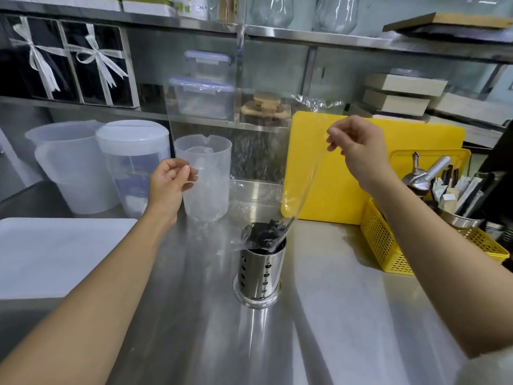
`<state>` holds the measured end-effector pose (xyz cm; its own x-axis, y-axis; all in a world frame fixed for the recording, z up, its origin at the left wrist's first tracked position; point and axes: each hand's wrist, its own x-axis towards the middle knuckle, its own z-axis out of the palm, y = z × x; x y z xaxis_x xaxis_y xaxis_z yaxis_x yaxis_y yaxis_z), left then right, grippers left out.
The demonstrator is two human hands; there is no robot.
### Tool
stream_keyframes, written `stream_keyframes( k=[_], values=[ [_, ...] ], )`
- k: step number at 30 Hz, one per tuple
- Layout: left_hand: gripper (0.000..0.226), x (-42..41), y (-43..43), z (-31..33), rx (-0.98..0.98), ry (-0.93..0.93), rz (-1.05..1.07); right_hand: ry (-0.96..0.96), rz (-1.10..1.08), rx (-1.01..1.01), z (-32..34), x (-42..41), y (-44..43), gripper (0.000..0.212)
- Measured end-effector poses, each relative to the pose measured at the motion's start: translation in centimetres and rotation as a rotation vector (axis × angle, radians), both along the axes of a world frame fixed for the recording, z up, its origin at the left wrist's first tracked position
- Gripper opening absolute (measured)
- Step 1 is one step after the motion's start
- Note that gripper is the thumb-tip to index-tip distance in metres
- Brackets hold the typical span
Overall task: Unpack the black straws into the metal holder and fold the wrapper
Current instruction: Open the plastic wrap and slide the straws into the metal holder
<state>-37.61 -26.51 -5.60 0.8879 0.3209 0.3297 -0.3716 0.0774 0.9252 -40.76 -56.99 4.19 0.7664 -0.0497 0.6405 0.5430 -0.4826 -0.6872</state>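
A perforated metal holder [260, 276] stands upright on the steel counter, with the black straws [265, 234] filling its mouth. A clear plastic wrapper [249, 162] is stretched above the holder, its lower end still around the straw tops. My left hand [170, 184] pinches the wrapper's left edge. My right hand [358, 151] pinches its right edge, higher up and in front of the yellow board. Both hands hold the film raised and spread.
A yellow cutting board [333, 195] leans at the back. A yellow basket [388, 240] with utensils sits on the right. Clear jugs [205, 173] and a lidded pitcher [133, 162] stand at the back left. A white tray [55, 257] lies on the left.
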Motion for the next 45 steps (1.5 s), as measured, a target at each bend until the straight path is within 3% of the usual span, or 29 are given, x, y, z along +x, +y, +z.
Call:
stream_keyframes(
  k=[10,16,29,37,45],
  values=[
    [0.018,0.6,-0.2,1.4,0.013,-0.032,0.026,-0.045,-0.034,0.036,0.0,0.6,-0.6,0.006],
    [0.017,0.9,-0.9,4.7,0.053,-0.119,0.011,-0.086,-0.111,0.162,0.8,0.4,-1.8,0.021],
    [0.012,0.1,-7.0,12.7,0.089,-0.27,-0.13,-0.255,-0.154,0.453,6.4,-1.6,-5.7,0.019],
    [0.016,0.0,-14.3,9.7,0.113,-0.087,-0.295,-0.16,-0.343,0.533,4.2,-4.0,-11.9,0.016],
    [0.009,-1.2,-22.1,0.6,0.101,0.248,-0.379,0.153,-0.583,0.594,-5.9,-6.4,-18.6,0.014]
  ],
)
